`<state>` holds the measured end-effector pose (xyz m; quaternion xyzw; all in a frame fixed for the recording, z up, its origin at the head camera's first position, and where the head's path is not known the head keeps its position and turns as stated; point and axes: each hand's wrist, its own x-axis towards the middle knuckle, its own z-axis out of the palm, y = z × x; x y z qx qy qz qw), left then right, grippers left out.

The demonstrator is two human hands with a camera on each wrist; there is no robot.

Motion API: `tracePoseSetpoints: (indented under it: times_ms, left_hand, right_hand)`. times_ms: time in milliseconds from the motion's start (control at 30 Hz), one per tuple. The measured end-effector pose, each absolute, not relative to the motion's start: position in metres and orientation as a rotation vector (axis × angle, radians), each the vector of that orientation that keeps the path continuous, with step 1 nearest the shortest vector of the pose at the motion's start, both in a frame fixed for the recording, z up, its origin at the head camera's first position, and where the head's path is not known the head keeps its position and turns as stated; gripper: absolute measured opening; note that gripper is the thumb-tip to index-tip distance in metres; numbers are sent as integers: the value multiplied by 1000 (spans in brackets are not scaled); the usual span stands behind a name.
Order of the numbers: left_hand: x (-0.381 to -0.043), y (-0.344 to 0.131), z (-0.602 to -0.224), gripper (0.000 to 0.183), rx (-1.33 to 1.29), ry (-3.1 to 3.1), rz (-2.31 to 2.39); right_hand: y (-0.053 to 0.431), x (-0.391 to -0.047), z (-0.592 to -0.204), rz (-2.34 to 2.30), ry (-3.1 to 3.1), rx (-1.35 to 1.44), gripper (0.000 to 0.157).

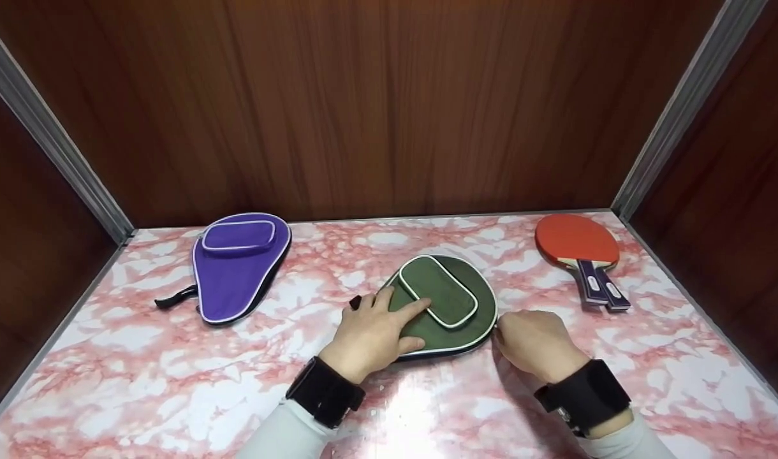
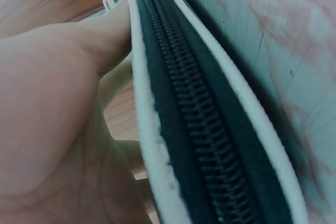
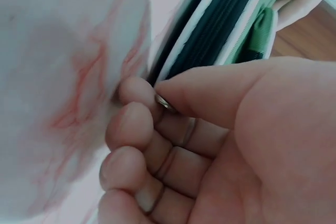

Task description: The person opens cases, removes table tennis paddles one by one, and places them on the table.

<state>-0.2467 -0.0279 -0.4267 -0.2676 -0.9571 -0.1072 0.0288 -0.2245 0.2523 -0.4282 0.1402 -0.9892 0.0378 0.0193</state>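
While the left hand (image 1: 373,331) lies with fingers spread on the green case (image 1: 443,299), the right hand (image 1: 534,341) pinches a small metal pull (image 3: 164,102) at the case's right edge, other fingers curled. Green case lies flat mid-table (image 1: 153,382); zip (image 2: 194,106) teeth look meshed in left wrist view. Purple case (image 1: 233,280) to the left, two overlapping bats (image 1: 577,239) to the right.

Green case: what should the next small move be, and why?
Probably draw the metal tab, apparently a pull, along the zipper while the left hand steadies the green case: the right hand pinches that tab, and the left rests on the case.
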Motion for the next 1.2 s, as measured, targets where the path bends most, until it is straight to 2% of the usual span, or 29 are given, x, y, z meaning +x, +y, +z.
tracePoseSetpoints:
  times_ms: [267, 1200]
  left_hand:
    - [-247, -29, -426, 65, -825, -2947, -314]
    - [-238, -19, -426, 65, -799, -2927, -249]
  right_hand:
    - [238, -212, -427, 153, -2971, 559, 21]
    - [188, -184, -440, 112, -2756, 787, 34]
